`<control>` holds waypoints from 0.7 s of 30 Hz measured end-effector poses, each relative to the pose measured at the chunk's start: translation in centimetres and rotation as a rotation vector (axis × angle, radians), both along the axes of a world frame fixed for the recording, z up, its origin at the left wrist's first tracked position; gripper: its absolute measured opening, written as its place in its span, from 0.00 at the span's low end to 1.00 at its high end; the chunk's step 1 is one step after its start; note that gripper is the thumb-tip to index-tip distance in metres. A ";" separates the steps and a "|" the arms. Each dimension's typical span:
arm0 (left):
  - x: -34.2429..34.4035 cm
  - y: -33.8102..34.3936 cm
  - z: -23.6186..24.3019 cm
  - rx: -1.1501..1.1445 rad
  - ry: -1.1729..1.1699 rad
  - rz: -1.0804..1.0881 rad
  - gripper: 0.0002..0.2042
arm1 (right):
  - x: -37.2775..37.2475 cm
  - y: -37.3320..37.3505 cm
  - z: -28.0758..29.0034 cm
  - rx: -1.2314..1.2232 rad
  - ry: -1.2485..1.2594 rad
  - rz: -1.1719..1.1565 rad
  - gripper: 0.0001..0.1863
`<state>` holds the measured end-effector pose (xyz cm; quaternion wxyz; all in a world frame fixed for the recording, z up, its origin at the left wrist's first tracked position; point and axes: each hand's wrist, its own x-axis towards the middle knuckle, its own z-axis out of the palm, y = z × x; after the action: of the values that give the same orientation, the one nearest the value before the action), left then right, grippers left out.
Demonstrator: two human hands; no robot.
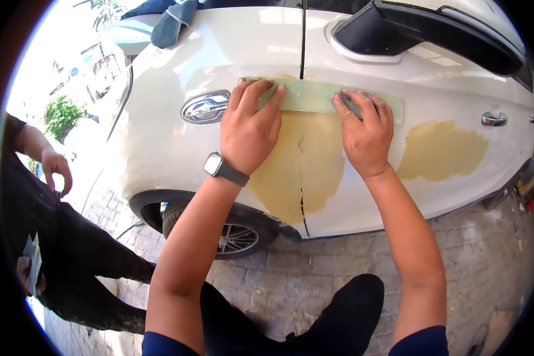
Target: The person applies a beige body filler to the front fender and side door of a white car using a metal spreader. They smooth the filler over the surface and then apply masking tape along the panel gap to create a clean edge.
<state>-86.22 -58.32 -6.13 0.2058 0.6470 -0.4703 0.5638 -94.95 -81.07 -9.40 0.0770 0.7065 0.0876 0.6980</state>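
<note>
The left hand (252,124) and right hand (366,127) are holding a long, pale green strip (311,98) flat on a white car (166,154). Their fingers are bending over it. The strip is lying under both hands, running across between them and sticking out past the right one. A dark watch (226,169) is sitting on the left wrist. Below the strip, a big tan patch (323,160) is showing. A shiny handle (205,107) is sitting just left. Farther left, another person (71,255) is standing.
</note>
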 end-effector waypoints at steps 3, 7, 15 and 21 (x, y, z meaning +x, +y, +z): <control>0.1 -0.1 -0.1 0.002 -0.017 -0.008 0.20 | 0.0 0.0 -0.1 0.001 0.010 0.009 0.15; -0.2 -0.7 0.1 -0.006 -0.017 -0.030 0.21 | -0.3 0.1 0.1 0.002 0.011 0.011 0.19; -0.8 -1.4 1.1 0.054 -0.024 -0.011 0.22 | 0.0 0.7 1.2 -0.030 0.074 0.013 0.19; -1.1 -0.1 0.5 0.145 -0.004 0.079 0.22 | -0.1 0.9 0.4 -0.021 0.166 0.065 0.20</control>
<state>-87.28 -58.46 -5.60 0.1352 0.6771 -0.4844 0.5372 -95.06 -80.19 -8.98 0.0542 0.7580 0.1237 0.6381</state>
